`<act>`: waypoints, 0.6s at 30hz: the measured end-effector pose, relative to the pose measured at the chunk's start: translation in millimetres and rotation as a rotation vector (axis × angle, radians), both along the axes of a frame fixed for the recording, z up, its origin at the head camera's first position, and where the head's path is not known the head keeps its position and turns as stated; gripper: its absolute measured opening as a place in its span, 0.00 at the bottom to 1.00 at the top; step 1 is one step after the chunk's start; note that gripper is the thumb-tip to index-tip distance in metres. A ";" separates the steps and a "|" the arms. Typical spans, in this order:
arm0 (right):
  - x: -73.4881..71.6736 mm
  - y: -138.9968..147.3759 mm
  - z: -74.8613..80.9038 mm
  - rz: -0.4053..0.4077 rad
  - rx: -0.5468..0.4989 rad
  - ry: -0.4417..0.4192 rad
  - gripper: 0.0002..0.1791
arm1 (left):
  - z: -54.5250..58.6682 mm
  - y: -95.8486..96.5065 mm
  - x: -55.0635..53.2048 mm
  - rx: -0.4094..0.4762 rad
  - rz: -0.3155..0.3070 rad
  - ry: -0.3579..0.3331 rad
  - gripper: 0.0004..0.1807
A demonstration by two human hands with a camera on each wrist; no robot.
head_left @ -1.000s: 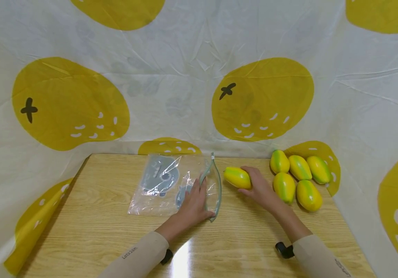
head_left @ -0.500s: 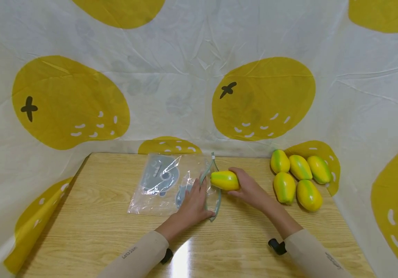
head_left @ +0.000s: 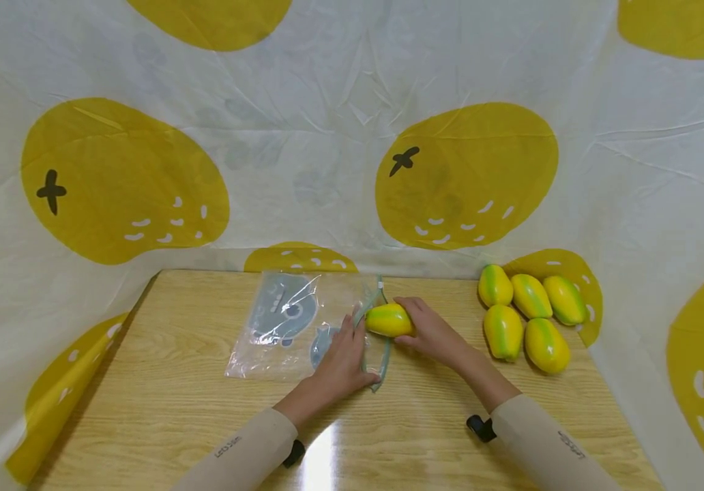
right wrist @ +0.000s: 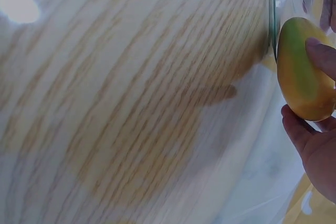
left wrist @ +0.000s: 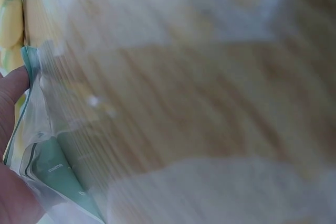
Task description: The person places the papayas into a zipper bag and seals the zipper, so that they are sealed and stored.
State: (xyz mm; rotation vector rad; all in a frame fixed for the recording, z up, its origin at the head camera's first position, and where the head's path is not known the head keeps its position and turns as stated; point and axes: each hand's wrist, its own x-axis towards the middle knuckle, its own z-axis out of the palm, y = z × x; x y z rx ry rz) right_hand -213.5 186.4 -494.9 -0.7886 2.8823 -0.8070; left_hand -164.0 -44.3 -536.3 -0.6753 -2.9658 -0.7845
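A clear zip bag with blue-grey animal prints lies flat, its green-edged mouth spread at the right. My left hand rests at that mouth, thumb on the lower rim and fingers stretched toward the upper rim; the left wrist view shows a fingertip against the green zip edge. A glossy yellow-green papaya is in my right hand, its left end at the bag's mouth. In the right wrist view my thumb and fingers grip the papaya from two sides.
Several more yellow-green papayas sit in two rows at the table's right rear. A white cloth printed with large yellow fruits hangs behind and beside the wooden table. Light glares off the table's front.
My right hand has carried the papaya leftward to the bag's mouth. The bag's rim has shifted slightly. My left hand has stayed in place.
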 end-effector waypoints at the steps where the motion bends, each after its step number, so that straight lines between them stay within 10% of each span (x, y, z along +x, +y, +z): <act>1: -0.4 -0.5 0.0 -0.001 0.003 -0.005 0.45 | -0.1 -0.1 -0.2 -0.001 -0.003 0.002 0.72; 18: -6.4 -9.2 -10.4 -0.038 0.005 -0.004 0.44 | 0.2 -0.7 -0.2 -0.031 -0.028 0.048 0.70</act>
